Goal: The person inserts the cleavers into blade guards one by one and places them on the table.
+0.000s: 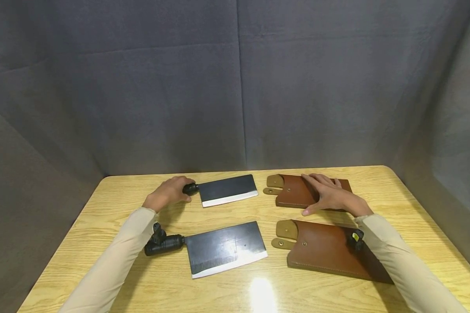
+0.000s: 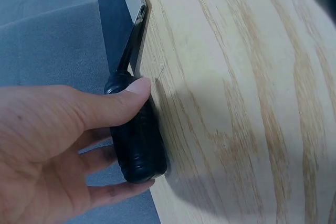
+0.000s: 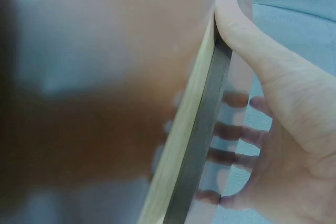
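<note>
I see the left hand (image 1: 168, 191) gripping the small knife (image 1: 227, 190) by its black handle (image 2: 140, 148), thumb over the top, fingers behind. Blade points right near the table's back edge, bright cutting edge toward me. Right hand (image 1: 329, 196) is spread wide over the small sheath (image 1: 291, 198), thumb out past its near edge; I can't tell if fingertips touch. Sheath's flap end faces the blade, a strip of wood between. Closer to me, the big knife (image 1: 227, 250) lies apart from the big sheath (image 1: 325, 248), same layout. Right sleeve (image 1: 399, 256) crosses above that sheath's right end. More table (image 1: 274, 265) shows along the front; gray curtain (image 1: 160, 100) stands behind.
</note>
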Action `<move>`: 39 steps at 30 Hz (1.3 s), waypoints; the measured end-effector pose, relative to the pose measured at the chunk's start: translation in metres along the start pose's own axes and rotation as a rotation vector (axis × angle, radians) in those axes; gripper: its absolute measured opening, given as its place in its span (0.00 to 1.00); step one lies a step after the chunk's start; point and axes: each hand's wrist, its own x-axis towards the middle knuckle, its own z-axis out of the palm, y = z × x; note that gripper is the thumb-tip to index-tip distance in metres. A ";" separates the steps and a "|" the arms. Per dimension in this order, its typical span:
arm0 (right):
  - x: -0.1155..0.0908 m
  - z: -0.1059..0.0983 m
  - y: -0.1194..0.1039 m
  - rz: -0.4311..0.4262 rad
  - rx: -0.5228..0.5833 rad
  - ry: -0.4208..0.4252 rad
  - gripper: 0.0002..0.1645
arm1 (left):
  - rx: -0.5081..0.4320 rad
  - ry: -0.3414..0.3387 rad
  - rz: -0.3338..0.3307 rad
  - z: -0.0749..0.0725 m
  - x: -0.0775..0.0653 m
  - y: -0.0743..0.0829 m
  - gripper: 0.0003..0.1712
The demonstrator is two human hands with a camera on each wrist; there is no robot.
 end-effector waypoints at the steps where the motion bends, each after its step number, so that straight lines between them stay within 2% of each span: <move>1: 0.000 0.000 0.000 0.001 0.000 -0.004 0.78 | 0.003 0.011 0.006 0.000 0.000 0.000 0.36; 8: 0.000 -0.001 -0.001 0.019 0.000 -0.018 0.77 | -0.004 0.032 0.034 -0.001 -0.001 0.000 0.38; 14: -0.002 -0.003 0.001 0.019 -0.014 -0.013 0.77 | 0.013 0.043 0.085 -0.003 0.001 -0.001 0.37; 23: -0.005 -0.002 0.001 -0.019 -0.033 0.006 0.74 | 0.111 0.091 0.170 0.000 0.010 -0.005 0.25; 30: -0.006 -0.002 0.000 -0.037 -0.033 0.039 0.72 | 0.175 0.182 0.220 0.003 0.011 -0.006 0.13; 34: -0.007 0.000 -0.002 -0.042 -0.016 0.052 0.72 | 0.201 0.220 0.245 0.002 0.006 -0.005 0.11; 39: -0.008 0.001 -0.004 -0.051 -0.005 0.071 0.71 | 0.228 0.219 0.279 0.002 0.003 -0.006 0.11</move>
